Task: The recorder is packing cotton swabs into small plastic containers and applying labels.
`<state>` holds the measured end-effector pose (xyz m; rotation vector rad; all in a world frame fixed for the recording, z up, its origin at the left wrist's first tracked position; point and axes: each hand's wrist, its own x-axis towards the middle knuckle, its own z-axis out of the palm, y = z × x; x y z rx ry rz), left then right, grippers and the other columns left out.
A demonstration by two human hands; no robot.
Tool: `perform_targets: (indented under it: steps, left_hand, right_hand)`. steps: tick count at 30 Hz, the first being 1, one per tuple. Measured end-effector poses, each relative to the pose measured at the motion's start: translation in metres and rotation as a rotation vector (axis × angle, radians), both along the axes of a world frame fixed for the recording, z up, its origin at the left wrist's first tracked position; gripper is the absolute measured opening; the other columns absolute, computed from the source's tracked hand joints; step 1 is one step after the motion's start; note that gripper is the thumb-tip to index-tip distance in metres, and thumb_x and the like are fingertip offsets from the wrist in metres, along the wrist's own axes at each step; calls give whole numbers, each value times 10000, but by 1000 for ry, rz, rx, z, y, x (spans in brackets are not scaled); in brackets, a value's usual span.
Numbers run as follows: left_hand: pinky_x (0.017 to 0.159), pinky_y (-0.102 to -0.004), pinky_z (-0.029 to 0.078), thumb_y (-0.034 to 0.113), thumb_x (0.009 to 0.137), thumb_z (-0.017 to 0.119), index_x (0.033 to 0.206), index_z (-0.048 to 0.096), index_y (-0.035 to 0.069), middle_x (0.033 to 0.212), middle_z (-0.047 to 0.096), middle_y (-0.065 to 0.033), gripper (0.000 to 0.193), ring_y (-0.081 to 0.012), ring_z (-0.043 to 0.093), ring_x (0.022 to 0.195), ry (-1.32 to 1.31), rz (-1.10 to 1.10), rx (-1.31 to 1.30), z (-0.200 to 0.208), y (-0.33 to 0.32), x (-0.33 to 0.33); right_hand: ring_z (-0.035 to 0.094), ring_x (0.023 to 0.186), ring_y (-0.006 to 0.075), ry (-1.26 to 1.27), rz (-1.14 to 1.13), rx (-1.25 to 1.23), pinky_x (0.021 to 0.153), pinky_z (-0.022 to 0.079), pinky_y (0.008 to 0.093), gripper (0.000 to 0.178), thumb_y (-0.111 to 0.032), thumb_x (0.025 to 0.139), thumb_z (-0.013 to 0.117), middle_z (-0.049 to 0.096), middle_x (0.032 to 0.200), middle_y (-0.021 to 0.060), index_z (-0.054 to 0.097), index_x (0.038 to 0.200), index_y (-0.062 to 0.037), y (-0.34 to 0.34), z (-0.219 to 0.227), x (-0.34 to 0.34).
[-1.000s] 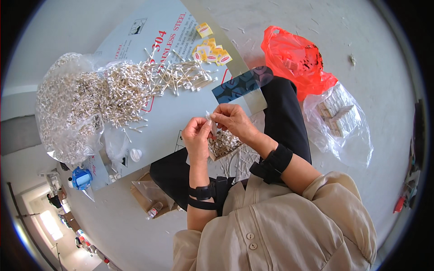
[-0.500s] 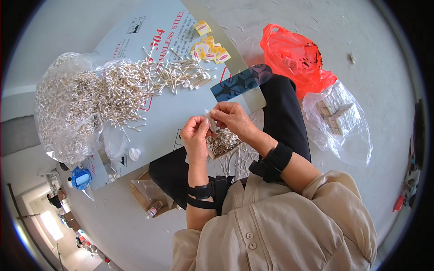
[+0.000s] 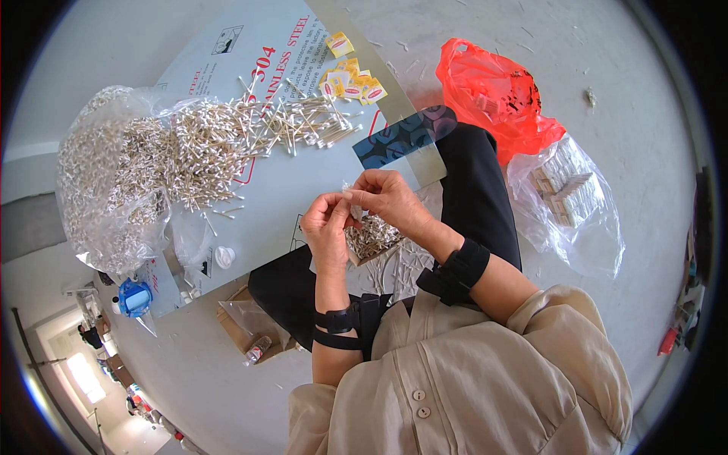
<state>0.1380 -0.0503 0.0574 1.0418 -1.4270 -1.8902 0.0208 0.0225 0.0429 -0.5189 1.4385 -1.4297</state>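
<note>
My left hand [image 3: 327, 220] and my right hand [image 3: 387, 199] meet above my lap, fingertips pinched together. Between them is a small whitish, see-through packet [image 3: 357, 211], mostly covered by the fingers; what it contains cannot be made out. Just below the hands, an open cardboard box [image 3: 367, 262] rests at my lap, filled with loose cotton swabs [image 3: 373, 236]. Ahead and to the left, a big heap of cotton swabs [image 3: 205, 148] spills from a clear plastic bag [image 3: 95, 182] onto the table.
Yellow-and-white small boxes [image 3: 353, 82] lie on the metal-topped table [image 3: 303, 178], near a dark patterned strip [image 3: 394, 144]. A red plastic bag [image 3: 485, 91] and a clear bag of packed bundles [image 3: 565, 189] are on the right. Another cardboard box [image 3: 262, 334] stands on the floor, lower left.
My fingers have shifted slightly on the packet, the right thumb and fingertips moving a little toward the left hand. Everything else stays where it was.
</note>
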Motion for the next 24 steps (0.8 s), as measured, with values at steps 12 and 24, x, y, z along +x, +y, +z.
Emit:
perform_targets:
  steps: [12, 24]
  left_hand:
    - [485, -217, 490, 36, 851, 620, 827, 619, -29, 695, 611, -44, 70, -85, 553, 550, 4, -11, -12, 0, 0, 0]
    - [500, -223, 503, 19, 850, 608, 833, 619, -30, 706, 612, -45, 53, -86, 564, 576, 28, 8, 36, -1, -1, 2]
  right_hand:
    - [532, 653, 63, 160, -15, 6, 578, 442, 232, 209, -163, 844, 660, 598, 700, 25, 598, 810, 34, -1, 4, 1]
    - [502, 643, 60, 38, -16, -42, 553, 419, 232, 207, -179, 867, 644, 582, 700, 7, 616, 828, 22, -1, 3, 1]
